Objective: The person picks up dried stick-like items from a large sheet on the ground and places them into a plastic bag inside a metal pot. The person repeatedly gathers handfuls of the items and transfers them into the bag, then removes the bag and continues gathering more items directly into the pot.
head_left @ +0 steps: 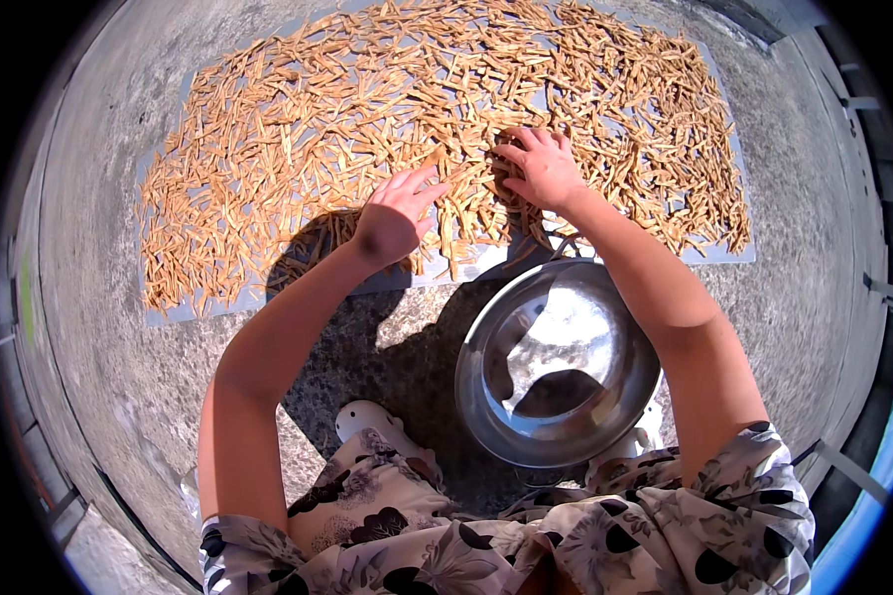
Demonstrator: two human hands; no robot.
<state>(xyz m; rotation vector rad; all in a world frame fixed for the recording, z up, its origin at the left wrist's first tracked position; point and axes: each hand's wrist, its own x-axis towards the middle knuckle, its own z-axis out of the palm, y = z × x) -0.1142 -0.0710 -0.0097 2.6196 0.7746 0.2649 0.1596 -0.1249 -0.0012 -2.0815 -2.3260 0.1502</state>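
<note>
Dried, tan strips of what looks like a root or vegetable (305, 149) lie spread over a pale sheet (714, 255) on the ground. My left hand (398, 212) hovers over or rests on the strips near the sheet's front edge, fingers apart, partly in shadow. To its right, my right hand (542, 167) touches the strips with spread, bent fingers; its fingertips are partly hidden among them. Whether either hand grips a strip is unclear. Below my right forearm stands a shiny metal basin (558, 364) with a handle, holding only reflections and shadow as far as it shows.
Rough concrete ground (804, 186) surrounds the sheet. My feet in white perforated shoes (368, 420) are close to the basin, one partly behind it. Low edges and metal bars run along the far right rim of the view.
</note>
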